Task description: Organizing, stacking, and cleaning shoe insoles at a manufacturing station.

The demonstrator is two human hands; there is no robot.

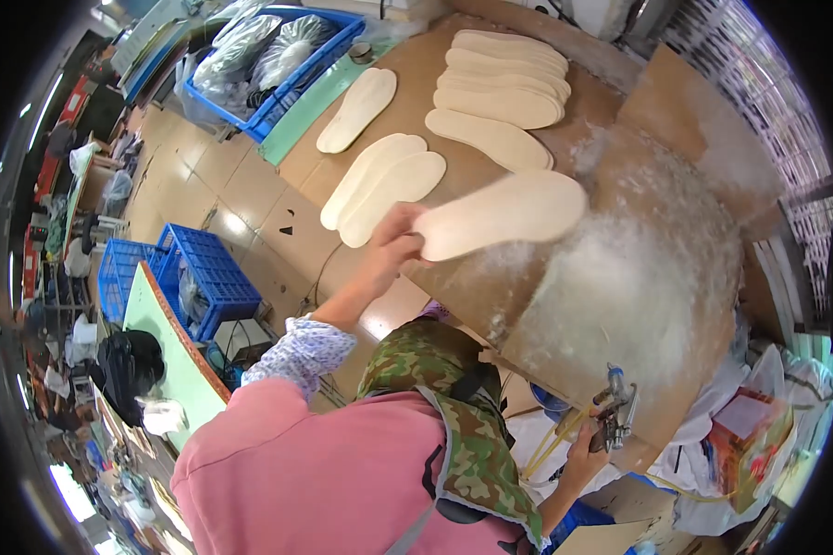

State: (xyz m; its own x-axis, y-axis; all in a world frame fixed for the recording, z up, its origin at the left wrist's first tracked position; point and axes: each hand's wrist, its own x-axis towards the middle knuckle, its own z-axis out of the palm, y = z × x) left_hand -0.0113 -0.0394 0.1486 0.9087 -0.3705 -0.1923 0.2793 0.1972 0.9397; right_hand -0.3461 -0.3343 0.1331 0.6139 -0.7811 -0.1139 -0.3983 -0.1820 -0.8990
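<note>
A pale, cream-coloured insole [504,215] is held out flat over the brown worktop [685,166] by the left hand [396,242], its heel end pinched between the fingers; it hangs just at 3 o'clock of that hand, above a whitish, sprayed-over patch [611,287] of the board. A spray gun [613,414] with yellow hoses is gripped by the right hand [585,455] at about 5 o'clock of the insole, well apart from it; the fingers are closed round the handle, though whether the trigger is pressed cannot be told. More insoles are laid out on the worktop: a pair [384,185] just at 9 o'clock of the held one, a single one [357,109] farther off at 11 o'clock, and a stack [504,79] at 12 o'clock. Blue crates [278,65] stand beyond the worktop's far left edge.

The step in hand is judged to be the handling of one insole at the spraying area. A steady, level hold would be called for next, with the gun brought nearer and the pinching fingers kept clear of the sprayed face.
</note>
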